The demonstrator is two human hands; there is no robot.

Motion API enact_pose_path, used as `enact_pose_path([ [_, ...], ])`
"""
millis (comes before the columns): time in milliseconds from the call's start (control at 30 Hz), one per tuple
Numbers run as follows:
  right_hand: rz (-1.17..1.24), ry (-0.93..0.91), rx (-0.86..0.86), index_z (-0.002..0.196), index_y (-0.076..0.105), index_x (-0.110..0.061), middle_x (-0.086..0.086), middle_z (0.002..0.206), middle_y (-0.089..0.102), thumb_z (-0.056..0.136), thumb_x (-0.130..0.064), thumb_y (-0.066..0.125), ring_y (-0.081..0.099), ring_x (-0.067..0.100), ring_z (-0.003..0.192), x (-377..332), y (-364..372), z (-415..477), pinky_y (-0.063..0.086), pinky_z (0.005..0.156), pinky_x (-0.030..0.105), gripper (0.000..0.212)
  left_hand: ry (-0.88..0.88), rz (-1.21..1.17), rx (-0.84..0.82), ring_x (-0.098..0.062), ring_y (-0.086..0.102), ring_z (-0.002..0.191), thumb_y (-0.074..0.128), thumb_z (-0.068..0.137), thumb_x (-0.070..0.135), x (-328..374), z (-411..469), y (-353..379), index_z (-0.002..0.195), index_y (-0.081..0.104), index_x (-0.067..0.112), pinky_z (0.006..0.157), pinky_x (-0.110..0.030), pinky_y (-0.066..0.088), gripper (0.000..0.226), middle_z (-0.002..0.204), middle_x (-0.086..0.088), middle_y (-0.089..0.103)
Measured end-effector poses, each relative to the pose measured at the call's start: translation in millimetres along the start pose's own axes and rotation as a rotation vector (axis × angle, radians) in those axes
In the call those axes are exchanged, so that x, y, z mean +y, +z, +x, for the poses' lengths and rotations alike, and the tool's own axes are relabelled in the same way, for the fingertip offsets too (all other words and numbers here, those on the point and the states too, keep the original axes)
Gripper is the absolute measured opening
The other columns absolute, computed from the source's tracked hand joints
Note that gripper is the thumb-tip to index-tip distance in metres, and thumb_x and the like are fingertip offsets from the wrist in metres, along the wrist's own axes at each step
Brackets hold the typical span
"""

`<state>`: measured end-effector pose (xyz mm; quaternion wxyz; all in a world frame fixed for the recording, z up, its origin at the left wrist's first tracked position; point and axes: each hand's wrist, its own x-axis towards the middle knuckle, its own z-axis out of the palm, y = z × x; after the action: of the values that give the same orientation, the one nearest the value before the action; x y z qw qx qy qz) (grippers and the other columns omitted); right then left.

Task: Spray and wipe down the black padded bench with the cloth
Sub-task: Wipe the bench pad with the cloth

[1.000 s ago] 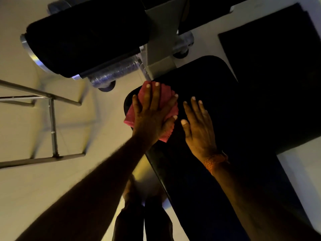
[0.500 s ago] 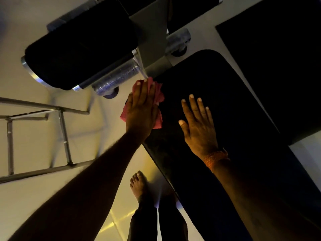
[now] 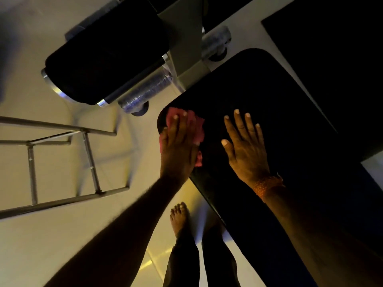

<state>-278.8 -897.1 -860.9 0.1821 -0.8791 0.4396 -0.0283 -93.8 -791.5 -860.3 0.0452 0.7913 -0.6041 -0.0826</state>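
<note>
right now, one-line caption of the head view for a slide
Left hand presses a pink cloth on a corner of the black padded bench; right hand rests flat beside it.

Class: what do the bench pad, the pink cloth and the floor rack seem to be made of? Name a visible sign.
Bench pad: likely vinyl or similar upholstery, black, smooth, rounded padded corner. Cloth: soft fabric, matte pink, crumpling under the left hand. Rack: metal tubing, silvery with glints.

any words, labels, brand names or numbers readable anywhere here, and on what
None: no text, label, brand or number shows on the black padded bench, the pink cloth, the black roller pad or the metal frame; the light is dim.
</note>
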Motion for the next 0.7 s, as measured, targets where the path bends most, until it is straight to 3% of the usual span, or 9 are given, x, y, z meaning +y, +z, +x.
enact_pose_path([
  [133,0.024,0.026,-0.006,0.165,0.023,-0.026,0.002,0.175,0.01,0.11,-0.045,0.026,0.004,0.027,0.162,-3,-1,-13,0.012,0.129,0.055,0.058,0.157,-0.02,-0.028,-0.034,0.002,0.159,0.045,0.105,0.038,-7,-16,0,0.165,0.01,0.019,0.124,-0.055,0.021,0.072,0.173,-0.007,0.005],
  [300,0.013,0.049,-0.028,0.165,0.02,-0.026,0.001,0.175,0.008,0.11,-0.046,0.024,0.002,0.025,0.162,-2,-2,-43,0.01,0.13,0.054,0.059,0.064,-0.004,0.055,-0.035,0.005,0.159,0.032,0.109,0.04,-4,28,-2,0.163,-0.001,0.017,0.125,-0.054,0.021,0.067,0.17,-0.009,-0.003],
  [467,-0.008,0.151,-0.039,0.166,0.016,-0.029,0.001,0.175,0.004,0.109,-0.049,0.023,0.0,0.024,0.162,2,-2,-83,0.01,0.129,0.056,0.061,0.442,-0.138,-0.016,-0.027,0.012,0.159,0.025,0.11,0.034,23,-47,12,0.162,0.023,0.016,0.125,-0.051,0.02,0.055,0.171,-0.004,0.016],
  [633,-0.016,0.225,-0.004,0.166,0.018,-0.029,0.001,0.175,0.009,0.109,-0.048,0.027,0.005,0.026,0.162,0,4,-113,0.012,0.129,0.055,0.06,0.638,-0.073,0.02,-0.023,0.018,0.158,0.03,0.109,0.034,11,-13,4,0.161,0.029,0.015,0.122,-0.051,0.028,0.055,0.169,-0.003,0.024],
  [700,-0.022,0.268,0.024,0.165,0.018,-0.029,0.001,0.175,0.01,0.109,-0.047,0.029,0.006,0.026,0.162,-1,9,-127,0.013,0.129,0.055,0.06,0.615,-0.084,0.058,-0.026,0.021,0.157,0.032,0.11,0.033,11,3,3,0.16,0.032,0.013,0.122,-0.052,0.028,0.054,0.168,-0.005,0.027],
])
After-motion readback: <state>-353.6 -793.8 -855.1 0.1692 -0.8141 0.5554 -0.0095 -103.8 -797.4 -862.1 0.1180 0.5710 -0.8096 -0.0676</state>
